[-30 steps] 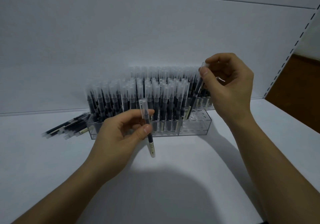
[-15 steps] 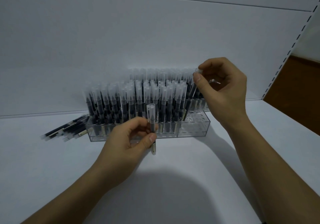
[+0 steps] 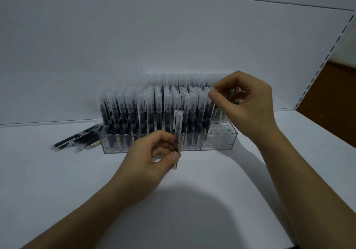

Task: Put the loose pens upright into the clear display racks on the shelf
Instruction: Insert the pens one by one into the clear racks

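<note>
Left hand (image 3: 152, 156) nearest, low and centre over the shelf (image 3: 192, 200): thumb and curled fingers pinching a pen (image 3: 177, 131) by the lower barrel, cap up, long axis close to vertical, so oriented right for a slot. Just behind it, front wall of the clear rack (image 3: 217, 144); left and middle sections packed with upright pens (image 3: 134, 114), open holes (image 3: 219, 128) only at the right end. From the left-hand pen, target therefore back and to the right, not straight ahead. Right hand (image 3: 244, 104) further back and higher, above that right end: thumb and forefinger pinched on the cap of a second pen (image 3: 210, 112), other fingers loosely curled, barrel tilted with the lower tip pointing down-left at the edge of the filled block; cannot tell whether the tip sits in a hole. Judgement: right hand nearer the free holes, so seat that one first, straighten to vertical, then clear out before bringing the left one across. Risk: clipping neighbouring caps. Loose pens (image 3: 77, 140) flat on the shelf at the rack's left end, well apart from both hands, axes roughly left-right. Rear row of pens against the back panel (image 3: 173, 37).
</note>
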Motion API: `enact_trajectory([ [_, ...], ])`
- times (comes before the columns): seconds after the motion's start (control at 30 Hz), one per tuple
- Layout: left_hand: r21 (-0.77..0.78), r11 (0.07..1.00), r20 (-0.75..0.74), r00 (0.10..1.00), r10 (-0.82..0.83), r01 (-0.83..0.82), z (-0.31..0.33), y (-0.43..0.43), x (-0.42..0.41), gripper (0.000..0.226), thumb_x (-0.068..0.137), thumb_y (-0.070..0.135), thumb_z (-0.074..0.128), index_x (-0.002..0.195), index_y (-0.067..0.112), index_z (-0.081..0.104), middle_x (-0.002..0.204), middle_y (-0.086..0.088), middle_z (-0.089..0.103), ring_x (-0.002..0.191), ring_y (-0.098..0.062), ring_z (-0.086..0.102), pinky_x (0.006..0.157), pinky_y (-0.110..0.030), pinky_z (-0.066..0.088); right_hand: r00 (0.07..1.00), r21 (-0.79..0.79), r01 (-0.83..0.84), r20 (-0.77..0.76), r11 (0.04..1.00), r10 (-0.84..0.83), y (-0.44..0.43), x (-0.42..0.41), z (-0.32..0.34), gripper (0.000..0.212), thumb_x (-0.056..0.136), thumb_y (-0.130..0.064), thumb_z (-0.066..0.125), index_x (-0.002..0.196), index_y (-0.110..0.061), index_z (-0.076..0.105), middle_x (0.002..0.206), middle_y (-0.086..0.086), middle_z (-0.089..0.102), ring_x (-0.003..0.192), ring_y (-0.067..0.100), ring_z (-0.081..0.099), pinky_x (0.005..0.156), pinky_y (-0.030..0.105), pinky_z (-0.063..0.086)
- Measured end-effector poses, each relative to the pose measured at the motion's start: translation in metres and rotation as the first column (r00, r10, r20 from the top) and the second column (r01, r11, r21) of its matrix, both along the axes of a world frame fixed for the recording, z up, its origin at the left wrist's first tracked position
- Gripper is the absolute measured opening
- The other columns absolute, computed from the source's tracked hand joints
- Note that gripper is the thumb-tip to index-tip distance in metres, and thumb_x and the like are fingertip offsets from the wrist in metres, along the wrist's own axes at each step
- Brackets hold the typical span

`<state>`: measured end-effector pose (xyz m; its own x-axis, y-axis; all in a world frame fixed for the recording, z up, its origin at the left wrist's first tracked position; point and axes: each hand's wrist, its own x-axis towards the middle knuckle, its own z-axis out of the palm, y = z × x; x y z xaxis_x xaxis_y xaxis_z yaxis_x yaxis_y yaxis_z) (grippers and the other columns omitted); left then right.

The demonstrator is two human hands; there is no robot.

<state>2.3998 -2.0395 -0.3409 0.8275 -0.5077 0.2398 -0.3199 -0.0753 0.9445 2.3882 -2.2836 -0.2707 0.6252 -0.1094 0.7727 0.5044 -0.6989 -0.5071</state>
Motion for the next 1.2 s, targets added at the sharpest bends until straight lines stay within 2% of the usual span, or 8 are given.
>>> enact_trajectory([
  [0.3, -0.016, 1.000, 0.018, 1.000, 0.008, -0.008, 0.001, 0.000, -0.001, 0.019, 0.089, -0.002, 0.070, 0.096, 0.015, 0.064, 0.089, -0.006, 0.071, 0.083, -0.026, 0.071, 0.075, -0.039, 0.061, 0.998, -0.099, 0.048, 0.033, 0.994, -0.045, 0.000, 0.005, -0.005, 0.010, 0.087, -0.014, 0.082, 0.086, -0.012, 0.073, 0.091, -0.001, 0.069, 0.084, 0.014, 0.067, 0.067, 0.030, 0.055],
  [0.47, -0.055, 0.997, 0.042, 0.997, 0.059, -0.057, 0.003, 0.001, -0.001, 0.020, 0.089, 0.003, 0.071, 0.095, 0.021, 0.065, 0.088, -0.003, 0.070, 0.083, -0.026, 0.071, 0.076, -0.040, 0.061, 0.983, 0.012, 0.014, 0.184, 1.000, -0.016, 0.010, -0.001, -0.003, 0.013, 0.093, -0.016, 0.075, 0.084, -0.009, 0.070, 0.082, 0.000, 0.067, 0.073, 0.014, 0.063, 0.060, 0.031, 0.050],
  [0.6, -0.081, 0.996, 0.064, 0.997, 0.049, -0.044, 0.006, 0.002, -0.002, 0.015, 0.084, 0.018, 0.070, 0.097, 0.023, 0.067, 0.091, -0.004, 0.070, 0.087, -0.025, 0.071, 0.076, -0.041, 0.062, 0.979, 0.090, -0.202, 0.060, 0.975, 0.197, 0.031, -0.009, -0.006, 0.012, 0.091, -0.012, 0.076, 0.097, -0.012, 0.065, 0.082, -0.006, 0.069, 0.066, 0.021, 0.066, 0.055, 0.043, 0.054],
  [0.73, -0.040, 0.999, 0.129, 0.991, 0.041, -0.036, 0.008, 0.003, -0.004, 0.021, 0.090, 0.007, 0.072, 0.099, 0.025, 0.068, 0.092, 0.002, 0.069, 0.089, -0.023, 0.069, 0.070, -0.039, 0.062, 0.940, 0.124, -0.320, -0.086, 0.939, 0.331, 0.046, -0.010, -0.014, 0.029, 0.087, -0.011, 0.081, 0.105, -0.016, 0.060, 0.082, 0.002, 0.071, 0.066, 0.025, 0.066, 0.052, 0.048, 0.051],
  [0.83, 0.001, 1.000, 0.165, 0.986, 0.023, -0.024, 0.008, 0.003, -0.005, 0.024, 0.091, 0.009, 0.071, 0.101, 0.031, 0.068, 0.095, 0.007, 0.069, 0.092, -0.020, 0.068, 0.074, -0.032, 0.060, 0.932, 0.155, -0.334, -0.097, 0.930, 0.350, 0.049, -0.009, -0.015, 0.031, 0.087, -0.005, 0.081, 0.104, -0.019, 0.060, 0.078, 0.006, 0.068, 0.065, 0.027, 0.066, 0.052, 0.049, 0.049],
  [0.9, 0.044, 0.996, 0.281, 0.958, 0.056, -0.071, 0.008, 0.004, -0.005, 0.018, 0.095, 0.017, 0.067, 0.105, 0.032, 0.068, 0.096, 0.013, 0.068, 0.095, -0.014, 0.067, 0.077, -0.023, 0.055, 0.930, 0.192, -0.338, -0.084, 0.922, 0.358, 0.048, -0.008, -0.014, 0.029, 0.087, -0.003, 0.080, 0.104, -0.017, 0.061, 0.078, 0.010, 0.068, 0.065, 0.031, 0.065, 0.052, 0.051, 0.049],
  [1.0, 0.182, 0.961, 0.579, 0.813, 0.068, -0.209, 0.011, 0.005, -0.005, 0.019, 0.095, 0.023, 0.059, 0.112, 0.026, 0.066, 0.103, 0.020, 0.063, 0.100, -0.003, 0.061, 0.082, -0.013, 0.046, 0.939, 0.258, -0.318, -0.046, 0.913, 0.340, 0.041, -0.006, -0.010, 0.024, 0.090, -0.001, 0.076, 0.105, -0.012, 0.062, 0.077, 0.021, 0.066, 0.063, 0.046, 0.058, 0.049, 0.054, 0.046],
  [1.2, 0.454, 0.815, 0.696, 0.714, -0.073, -0.360, 0.002, 0.002, -0.005, 0.046, 0.094, 0.036, 0.046, 0.138, 0.024, 0.053, 0.133, 0.011, 0.049, 0.125, -0.012, 0.044, 0.104, -0.035, 0.036, 0.964, 0.305, -0.256, 0.012, 0.917, 0.265, 0.028, -0.005, -0.002, 0.021, 0.093, -0.001, 0.073, 0.107, -0.009, 0.060, 0.077, 0.025, 0.065, 0.060, 0.041, 0.056, 0.048, 0.045, 0.051],
])
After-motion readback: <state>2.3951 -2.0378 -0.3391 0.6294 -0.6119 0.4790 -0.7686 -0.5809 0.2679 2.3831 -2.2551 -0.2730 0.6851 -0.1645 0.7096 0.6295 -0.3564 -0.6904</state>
